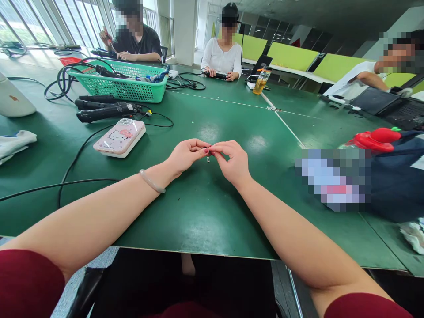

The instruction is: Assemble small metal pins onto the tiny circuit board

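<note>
My left hand [190,154] and my right hand [232,161] meet fingertip to fingertip just above the table, both closed in a pinch. Between them is a tiny item, mostly covered by the fingers. From it a small silvery tab [208,159] with a slot-like opening hangs below my left fingertips; its kind is too small to tell. A pale bangle [151,182] circles my left wrist. Nearest on the left lies a pink-and-white cat-face device [121,137], apart from my hand.
A green table [185,221] spreads before me. At the left are a teal basket [132,88] with cables, black handled tools [104,110] and a black cable [77,154]. A bottle [261,81] stands farther back. A red item [374,139] and dark fabric [394,185] lie right. Three people sit around the table.
</note>
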Demonstrator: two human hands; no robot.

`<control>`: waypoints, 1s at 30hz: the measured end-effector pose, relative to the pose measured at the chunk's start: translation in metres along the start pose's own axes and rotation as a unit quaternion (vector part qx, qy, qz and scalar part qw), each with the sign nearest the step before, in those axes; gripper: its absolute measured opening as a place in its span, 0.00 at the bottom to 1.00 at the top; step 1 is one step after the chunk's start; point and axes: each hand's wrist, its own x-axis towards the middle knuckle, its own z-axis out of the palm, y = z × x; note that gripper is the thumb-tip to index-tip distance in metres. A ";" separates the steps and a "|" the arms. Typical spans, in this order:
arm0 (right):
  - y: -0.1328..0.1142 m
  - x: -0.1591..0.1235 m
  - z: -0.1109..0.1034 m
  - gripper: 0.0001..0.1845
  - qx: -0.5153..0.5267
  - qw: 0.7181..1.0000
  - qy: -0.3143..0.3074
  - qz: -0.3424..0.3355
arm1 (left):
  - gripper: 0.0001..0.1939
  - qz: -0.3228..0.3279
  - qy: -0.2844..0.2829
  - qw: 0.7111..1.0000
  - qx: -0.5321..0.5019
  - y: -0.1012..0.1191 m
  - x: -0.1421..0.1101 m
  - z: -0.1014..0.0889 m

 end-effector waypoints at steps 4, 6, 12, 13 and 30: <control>0.000 0.000 0.001 0.10 -0.013 1.000 -0.010 0.005 | 0.23 -0.010 -0.003 1.000 -0.019 -0.001 0.001 -0.001; 0.000 -0.001 0.001 0.11 -0.029 0.999 -0.018 0.001 | 0.22 -0.026 -0.006 0.999 -0.029 -0.001 0.001 -0.002; -0.002 0.000 -0.003 0.15 -0.091 0.990 -0.038 -0.097 | 0.18 -0.059 -0.052 0.992 -0.095 0.001 -0.001 -0.006; -0.002 0.000 -0.004 0.15 -0.100 0.989 -0.043 -0.103 | 0.18 -0.058 -0.054 0.992 -0.100 0.001 -0.001 -0.007; 0.003 0.001 -0.005 0.18 -0.124 0.992 -0.011 -0.039 | 0.17 -0.040 -0.003 0.999 -0.032 -0.001 0.004 -0.011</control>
